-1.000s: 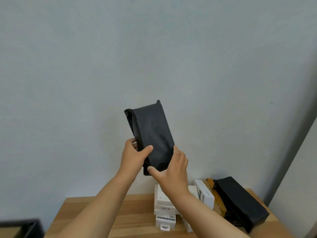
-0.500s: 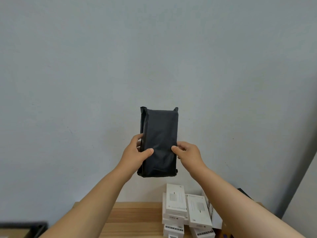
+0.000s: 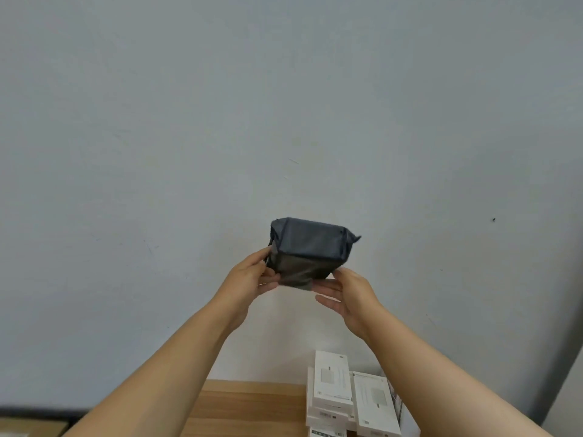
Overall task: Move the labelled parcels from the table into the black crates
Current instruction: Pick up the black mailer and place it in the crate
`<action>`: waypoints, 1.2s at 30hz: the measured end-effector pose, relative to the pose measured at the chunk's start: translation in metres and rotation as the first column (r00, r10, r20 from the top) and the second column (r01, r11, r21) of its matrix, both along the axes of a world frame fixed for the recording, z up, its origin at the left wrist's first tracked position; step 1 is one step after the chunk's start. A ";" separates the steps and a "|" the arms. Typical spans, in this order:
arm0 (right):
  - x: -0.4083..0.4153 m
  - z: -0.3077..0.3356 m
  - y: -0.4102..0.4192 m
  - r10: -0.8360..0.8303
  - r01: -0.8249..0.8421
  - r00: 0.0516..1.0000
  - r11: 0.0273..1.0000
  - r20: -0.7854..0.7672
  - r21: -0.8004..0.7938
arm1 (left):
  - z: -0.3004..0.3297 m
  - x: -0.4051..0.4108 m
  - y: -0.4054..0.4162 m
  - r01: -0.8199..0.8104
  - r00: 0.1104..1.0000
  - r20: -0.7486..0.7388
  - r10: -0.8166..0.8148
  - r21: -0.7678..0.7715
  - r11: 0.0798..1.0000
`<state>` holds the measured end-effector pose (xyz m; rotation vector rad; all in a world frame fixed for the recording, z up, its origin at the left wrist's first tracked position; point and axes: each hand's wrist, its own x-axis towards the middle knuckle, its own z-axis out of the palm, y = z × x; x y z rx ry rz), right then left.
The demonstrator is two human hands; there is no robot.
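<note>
A black plastic-wrapped parcel point(image 3: 307, 252) is held up in front of the grey wall, tipped so its far end faces me. My left hand point(image 3: 249, 279) grips its left side with thumb and fingers. My right hand point(image 3: 348, 293) supports its lower right edge with the fingers spread beneath it. No label shows on the visible faces. A dark crate edge point(image 3: 34, 414) shows at the bottom left corner.
A wooden table point(image 3: 252, 405) lies below. Several white boxes point(image 3: 347, 395) are stacked on it against the wall at the lower right. A wall corner runs down the right edge.
The parcel stood upright in both hands; now it has tipped back to lie nearly flat. My right hand slid from its side to underneath. The view tilted further up.
</note>
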<state>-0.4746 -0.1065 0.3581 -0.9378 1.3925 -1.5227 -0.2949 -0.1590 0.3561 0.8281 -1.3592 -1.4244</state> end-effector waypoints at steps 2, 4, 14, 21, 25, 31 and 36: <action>-0.002 0.001 0.001 0.016 -0.014 0.995 1.000 0.103 -0.014 | 0.001 0.002 0.001 0.024 0.999 -0.025 -0.023 0.011 1.000; -0.002 0.001 0.002 0.016 -0.014 0.990 1.000 0.139 -0.013 | 0.003 0.003 0.003 0.027 1.000 -0.002 -0.027 0.028 0.999; -0.007 0.000 0.006 0.080 -0.079 0.996 0.997 -0.042 0.026 | 0.006 0.006 0.011 0.020 0.991 0.130 -0.029 0.073 0.997; -0.011 0.001 0.006 0.164 -0.162 0.986 0.986 0.038 -0.048 | -0.001 0.006 0.013 0.009 0.998 0.055 -0.009 0.012 1.000; -0.008 -0.003 0.004 0.099 -0.093 0.992 0.993 0.080 -0.075 | -0.003 0.002 0.012 -0.007 0.997 0.083 0.007 -0.009 1.000; -0.003 -0.008 0.001 0.134 -0.120 0.974 0.989 0.182 -0.087 | 0.004 0.003 0.009 -0.077 0.997 0.026 0.077 0.008 0.997; 0.004 -0.013 -0.003 0.193 -0.178 0.964 0.979 0.183 -0.095 | 0.001 0.012 0.007 -0.078 0.997 0.012 0.077 0.035 0.996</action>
